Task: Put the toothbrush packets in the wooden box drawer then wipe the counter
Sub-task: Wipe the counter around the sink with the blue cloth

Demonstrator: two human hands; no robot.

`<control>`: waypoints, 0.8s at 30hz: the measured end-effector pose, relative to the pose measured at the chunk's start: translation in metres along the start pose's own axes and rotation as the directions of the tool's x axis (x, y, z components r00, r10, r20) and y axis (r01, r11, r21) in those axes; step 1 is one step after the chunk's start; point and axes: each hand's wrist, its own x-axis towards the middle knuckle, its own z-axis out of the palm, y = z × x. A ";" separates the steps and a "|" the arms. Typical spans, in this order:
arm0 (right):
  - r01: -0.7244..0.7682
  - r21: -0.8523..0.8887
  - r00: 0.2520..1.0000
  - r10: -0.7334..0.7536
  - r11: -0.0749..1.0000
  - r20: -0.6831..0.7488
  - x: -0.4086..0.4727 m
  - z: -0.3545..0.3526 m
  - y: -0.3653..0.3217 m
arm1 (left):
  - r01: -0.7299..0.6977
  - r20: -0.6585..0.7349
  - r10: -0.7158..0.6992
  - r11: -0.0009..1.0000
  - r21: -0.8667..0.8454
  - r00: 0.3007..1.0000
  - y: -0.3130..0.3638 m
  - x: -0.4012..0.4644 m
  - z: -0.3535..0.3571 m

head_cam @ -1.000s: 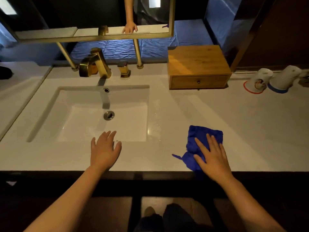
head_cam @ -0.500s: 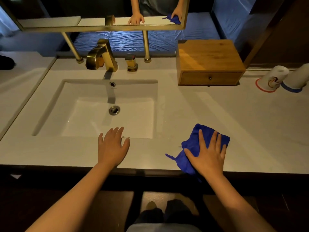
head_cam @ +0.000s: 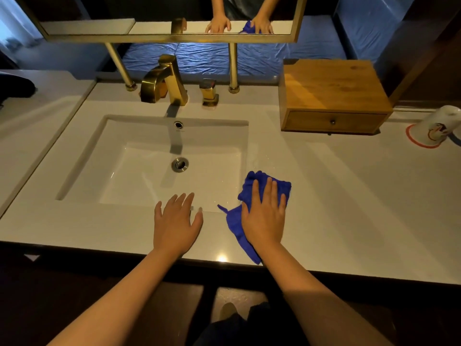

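A blue cloth [head_cam: 279, 187] lies crumpled on the white counter [head_cam: 349, 196] just right of the sink's front corner. My right hand [head_cam: 264, 216] presses flat on top of it, fingers spread. My left hand [head_cam: 175, 221] rests flat and empty on the counter's front strip, fingertips at the sink's edge. The wooden box [head_cam: 331, 96] stands at the back right with its drawer [head_cam: 334, 121] closed. No toothbrush packets show.
A white sink [head_cam: 154, 161] with a gold faucet [head_cam: 164, 81] and a gold handle [head_cam: 209, 92] fills the centre. A gold-framed mirror [head_cam: 172, 37] hangs above on two posts. An upturned white cup [head_cam: 434, 126] stands at the far right.
My right hand has slid the blue cloth leftward along the counter, toward the sink's corner. My left hand has stayed flat in place. The view has shifted closer.
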 end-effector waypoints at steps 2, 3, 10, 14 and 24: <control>0.013 0.020 1.000 -0.013 1.000 0.002 0.012 0.004 -0.015 | 0.004 0.002 -0.004 1.000 0.003 1.000 0.001 0.000 0.000; 0.019 0.029 1.000 -0.019 0.999 0.008 0.017 0.006 -0.021 | 0.006 0.006 -0.006 1.000 0.001 1.000 0.001 0.000 0.000; 0.145 0.227 0.987 -0.158 0.963 0.041 0.039 0.008 -0.045 | 0.024 0.007 -0.023 0.997 -0.077 1.000 0.000 0.000 -0.002; 0.016 0.656 0.990 -0.105 0.755 0.096 0.035 -0.008 -0.047 | 0.020 0.006 -0.020 0.993 -0.112 1.000 0.000 -0.001 -0.003; -0.150 0.707 0.953 0.292 0.691 -0.083 0.015 -0.083 0.066 | 0.015 -0.018 -0.018 0.988 -0.151 1.000 0.000 0.023 -0.013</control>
